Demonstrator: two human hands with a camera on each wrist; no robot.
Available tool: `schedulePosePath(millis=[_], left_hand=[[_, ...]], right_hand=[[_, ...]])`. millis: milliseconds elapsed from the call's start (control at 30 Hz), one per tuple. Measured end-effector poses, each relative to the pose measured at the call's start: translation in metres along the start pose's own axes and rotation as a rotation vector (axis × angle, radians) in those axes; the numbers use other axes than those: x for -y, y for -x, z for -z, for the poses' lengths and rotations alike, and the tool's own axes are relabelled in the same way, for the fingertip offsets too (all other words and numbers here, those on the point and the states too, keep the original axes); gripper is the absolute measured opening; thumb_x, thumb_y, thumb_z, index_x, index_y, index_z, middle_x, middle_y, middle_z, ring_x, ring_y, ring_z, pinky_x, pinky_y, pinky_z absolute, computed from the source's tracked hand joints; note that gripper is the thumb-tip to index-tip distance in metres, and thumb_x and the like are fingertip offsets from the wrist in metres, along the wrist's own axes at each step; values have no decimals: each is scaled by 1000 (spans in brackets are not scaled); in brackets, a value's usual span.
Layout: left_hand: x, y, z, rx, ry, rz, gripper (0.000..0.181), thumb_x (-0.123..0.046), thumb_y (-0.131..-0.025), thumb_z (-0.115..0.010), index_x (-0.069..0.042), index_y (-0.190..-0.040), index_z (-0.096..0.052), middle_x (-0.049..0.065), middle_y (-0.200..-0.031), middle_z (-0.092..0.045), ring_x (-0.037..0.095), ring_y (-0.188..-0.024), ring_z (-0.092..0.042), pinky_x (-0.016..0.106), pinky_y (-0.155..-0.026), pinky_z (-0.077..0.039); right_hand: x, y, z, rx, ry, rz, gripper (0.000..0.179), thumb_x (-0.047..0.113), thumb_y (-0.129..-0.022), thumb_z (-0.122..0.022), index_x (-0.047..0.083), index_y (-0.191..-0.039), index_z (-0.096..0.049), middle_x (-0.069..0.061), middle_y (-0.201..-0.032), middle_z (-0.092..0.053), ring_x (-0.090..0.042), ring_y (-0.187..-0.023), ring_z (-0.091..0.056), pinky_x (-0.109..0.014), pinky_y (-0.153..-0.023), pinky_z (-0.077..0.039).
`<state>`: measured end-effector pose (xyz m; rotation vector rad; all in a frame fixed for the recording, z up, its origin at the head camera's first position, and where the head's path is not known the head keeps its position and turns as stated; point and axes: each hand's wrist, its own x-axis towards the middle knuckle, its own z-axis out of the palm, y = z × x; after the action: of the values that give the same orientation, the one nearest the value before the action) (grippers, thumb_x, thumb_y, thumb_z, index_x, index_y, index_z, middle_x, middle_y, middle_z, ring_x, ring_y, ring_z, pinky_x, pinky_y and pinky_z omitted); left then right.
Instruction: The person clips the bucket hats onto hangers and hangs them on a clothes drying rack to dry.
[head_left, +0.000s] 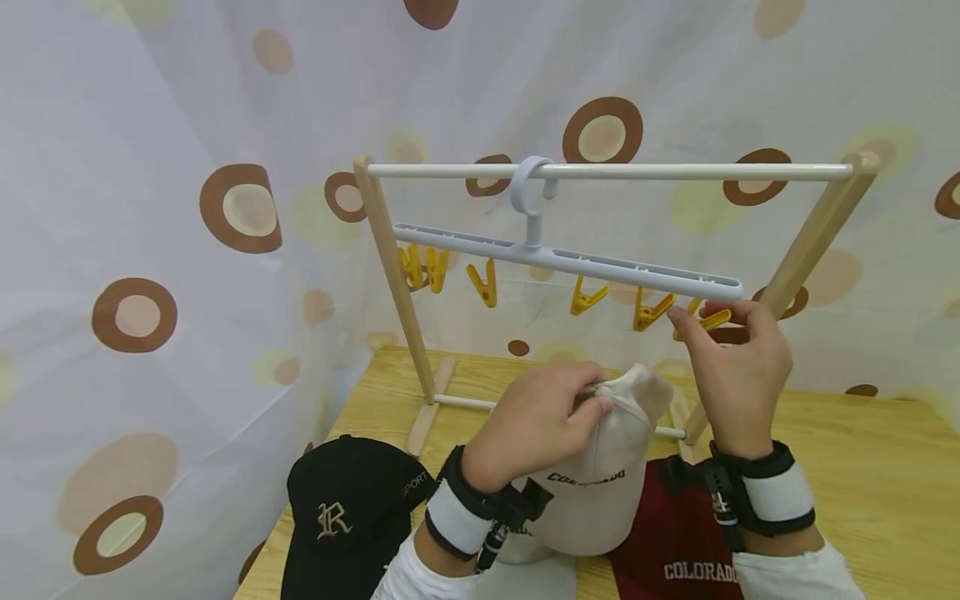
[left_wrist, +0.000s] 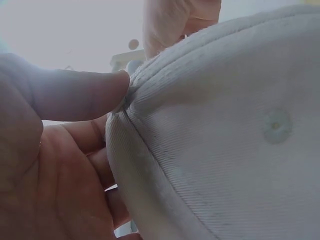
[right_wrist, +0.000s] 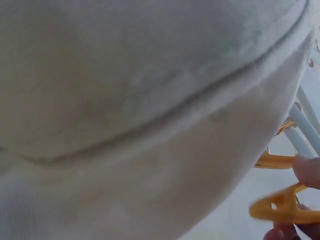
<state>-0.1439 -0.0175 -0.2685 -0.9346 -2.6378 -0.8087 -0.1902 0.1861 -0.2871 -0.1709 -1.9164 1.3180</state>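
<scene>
My left hand [head_left: 536, 421] pinches the crown of a beige baseball cap [head_left: 611, 500] between thumb and fingers, and the cap hangs tilted below the hanger with its COLORADO lettering facing me. In the left wrist view the thumb presses into a fold of the cap fabric [left_wrist: 210, 140]. With thumb and fingers, my right hand [head_left: 742, 367] grips the yellow clip [head_left: 716, 318] at the right end of a pale blue hanger [head_left: 630, 273]. The right wrist view shows that yellow clip [right_wrist: 280, 207] beside the cap, no fabric in it.
The hanger hooks over the white bar [head_left: 675, 172] of a wooden-legged rack [head_left: 813, 225]. Several other yellow clips [head_left: 484, 285] dangle from it. On the wooden table [head_left: 885, 475] lie a black cap [head_left: 337, 483] at left and a dark red cap [head_left: 686, 533] at right.
</scene>
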Motion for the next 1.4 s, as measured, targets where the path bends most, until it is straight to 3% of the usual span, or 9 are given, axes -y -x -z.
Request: schedulePosePath(millis=[267, 500, 600, 733, 833, 967, 1133, 1233, 1400], left_hand=[[2, -2, -1, -3, 8, 19, 16, -21, -96, -60, -12, -104, -70, 0, -88, -64, 7, -77, -54, 15, -65, -40], [1, -2, -2, -7, 12, 16, 15, -20, -96, -61, -12, -104, -71, 1, -90, -67, 9, -79, -56, 17, -66, -41], [1, -4, -3, -3, 2, 13, 18, -22, -96, -60, -13, -107, -71, 0, -93, -69, 9, -82, -58, 17, -68, -43], [1, -12, 0, 12, -4, -3, 18, -22, -98, -58, -13, -108, -70, -2, -91, -70, 7, -79, -58, 16, -67, -43], [2, -21, 5, 8, -22, -37, 16, -20, -98, -57, -13, -106, -69, -3, -86, -67, 8, -75, -57, 16, -65, -41], [8, -35, 8, -15, -94, -78, 16, -17, -97, -56, -14, -105, -69, -3, -88, -69, 9, -78, -59, 20, -69, -44], [21, -48, -5, -37, -165, -41, 21, -13, -94, -53, -17, -104, -71, -6, -91, -71, 10, -81, -63, 28, -71, -48], [29, -53, -17, -42, -139, -5, 21, -14, -93, -52, -18, -101, -71, -6, -86, -70, 10, -78, -61, 27, -68, -46], [39, -60, -30, -21, -83, -3, 17, -26, -98, -57, -17, -102, -71, -5, -89, -71, 11, -82, -61, 26, -70, -45]], right_hand=[[0, -4, -3, -65, -52, 65, 26, 26, -83, -80, 4, -95, -73, 26, -76, -59, 7, -60, -56, -12, -55, -42], [-2, -9, -4, -91, -178, -10, 29, 18, -83, -79, 14, -109, -65, 23, -77, -65, 4, -65, -62, -11, -63, -49], [-2, -12, -3, -124, -164, -6, 22, 20, -83, -80, 9, -100, -71, 23, -77, -65, 5, -63, -61, -10, -63, -49], [-2, -14, -3, -143, -128, 12, 27, 23, -83, -80, 10, -107, -77, 25, -83, -61, 7, -66, -61, -9, -65, -49], [-1, -17, -2, -140, -151, -39, 38, 21, -82, -81, 10, -118, -74, 22, -84, -61, 5, -70, -60, -9, -66, -49], [1, -20, 0, -147, -240, -150, 43, 18, -79, -83, 6, -118, -71, 17, -85, -66, 1, -75, -62, -8, -69, -50], [-3, -22, -1, -127, -219, -122, 37, 21, -80, -82, 6, -113, -74, 20, -80, -68, 2, -75, -66, -10, -68, -51], [-6, -21, -1, -106, -160, -93, 37, 23, -83, -80, 6, -115, -74, 22, -81, -67, 5, -73, -65, -10, -66, -50], [-7, -20, 1, -67, -122, -135, 44, 25, -84, -78, 5, -122, -68, 26, -76, -66, 6, -71, -63, -11, -60, -45]])
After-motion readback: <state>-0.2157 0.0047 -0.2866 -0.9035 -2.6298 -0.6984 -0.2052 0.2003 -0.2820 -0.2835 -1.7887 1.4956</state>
